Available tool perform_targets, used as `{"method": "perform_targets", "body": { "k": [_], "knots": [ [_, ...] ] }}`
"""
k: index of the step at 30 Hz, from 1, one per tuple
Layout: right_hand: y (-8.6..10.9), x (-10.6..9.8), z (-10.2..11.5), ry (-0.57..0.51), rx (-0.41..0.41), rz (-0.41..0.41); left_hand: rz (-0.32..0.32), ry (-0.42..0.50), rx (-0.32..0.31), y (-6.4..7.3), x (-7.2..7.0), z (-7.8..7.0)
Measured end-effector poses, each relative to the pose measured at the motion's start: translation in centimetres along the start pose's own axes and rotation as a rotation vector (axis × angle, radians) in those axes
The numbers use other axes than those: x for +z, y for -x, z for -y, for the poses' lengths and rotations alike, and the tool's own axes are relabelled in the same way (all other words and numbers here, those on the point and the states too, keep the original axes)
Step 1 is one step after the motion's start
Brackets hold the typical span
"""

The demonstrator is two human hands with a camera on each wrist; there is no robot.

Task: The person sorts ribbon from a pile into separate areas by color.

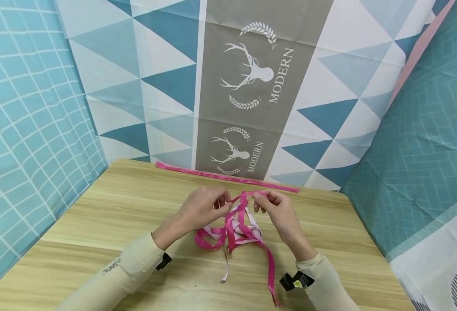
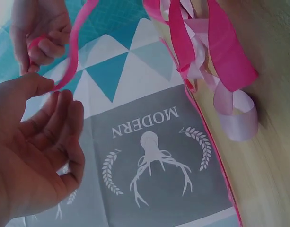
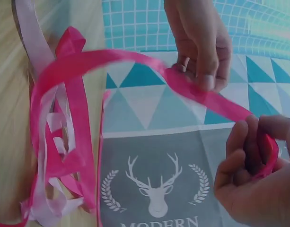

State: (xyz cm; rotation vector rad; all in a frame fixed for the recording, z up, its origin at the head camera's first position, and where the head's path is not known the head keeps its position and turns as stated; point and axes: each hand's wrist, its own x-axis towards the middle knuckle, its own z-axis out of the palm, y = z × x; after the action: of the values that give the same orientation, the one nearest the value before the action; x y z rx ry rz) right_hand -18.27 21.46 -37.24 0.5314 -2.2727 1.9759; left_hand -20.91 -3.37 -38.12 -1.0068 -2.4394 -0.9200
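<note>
A tangle of pink ribbon and pale ribbon lies in front of me. My left hand pinches the pink ribbon between thumb and fingers at the tangle's far left side. Opposite it, my right hand grips the same ribbon, and a short stretch of it runs between the two hands. The ribbon's end curls within the right fingers. From the left hand the ribbon arcs back down to the tangle. One pink tail trails toward me, beside a thinner pale tail.
A separate flat pink strip lies along the back edge of the wooden table. Behind it hangs a patterned cloth with deer heads. Blue checked cloth hangs at left and teal cloth at right.
</note>
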Motion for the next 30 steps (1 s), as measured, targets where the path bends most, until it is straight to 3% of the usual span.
{"method": "perform_targets", "body": {
  "k": [4,8,12,14,16,20,23,30],
  "knots": [
    [0.3,-0.2,0.6,0.012,-0.068,0.074,0.024,0.105,-0.113,0.3,0.8,0.0],
    [0.8,-0.6,0.8,0.033,-0.117,0.184,0.168,0.464,-0.225,0.7,2.2,-0.2],
    [0.9,-1.2,0.8,0.027,-0.125,0.225,0.341,0.852,-0.287,0.8,3.1,-0.6],
    [0.9,-1.6,1.0,0.019,-0.124,0.220,0.372,0.981,-0.314,0.7,3.3,-0.6],
    [0.7,-2.1,1.3,0.018,-0.128,0.209,0.364,1.081,-0.335,0.5,3.0,-0.4],
    [0.4,-3.1,1.9,0.028,-0.146,0.176,0.294,1.166,-0.361,0.3,1.5,0.3],
    [0.2,-3.9,2.3,0.024,-0.138,0.132,0.247,1.165,-0.353,0.0,0.1,0.9],
    [-0.1,-5.8,2.6,-0.002,-0.127,-0.083,0.152,1.180,-0.291,-0.5,-2.9,2.1]
  ]
}}
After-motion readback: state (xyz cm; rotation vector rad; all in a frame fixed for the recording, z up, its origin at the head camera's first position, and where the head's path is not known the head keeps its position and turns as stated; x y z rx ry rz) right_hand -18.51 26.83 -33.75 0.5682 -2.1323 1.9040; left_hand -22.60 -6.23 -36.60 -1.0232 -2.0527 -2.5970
